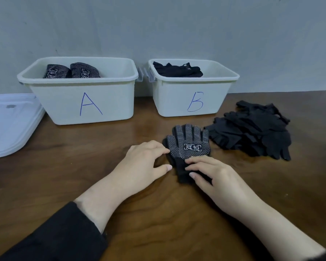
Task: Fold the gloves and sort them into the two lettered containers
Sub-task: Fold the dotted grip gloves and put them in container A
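A black glove with white dots and a white logo (189, 142) lies flat on the wooden table, fingers pointing away from me. My left hand (143, 161) touches its left edge with straight fingertips. My right hand (211, 178) rests on the glove's cuff with straight fingers. Container A (83, 102) at the back left holds two folded dotted gloves (72, 71). Container B (192, 100) to its right holds plain black gloves (179, 69). A pile of black gloves (252, 132) lies to the right of the flat glove.
White container lids (9, 121) are stacked at the table's left edge. A grey wall stands right behind the containers. Bare wooden table (83, 176) stretches in front of container A.
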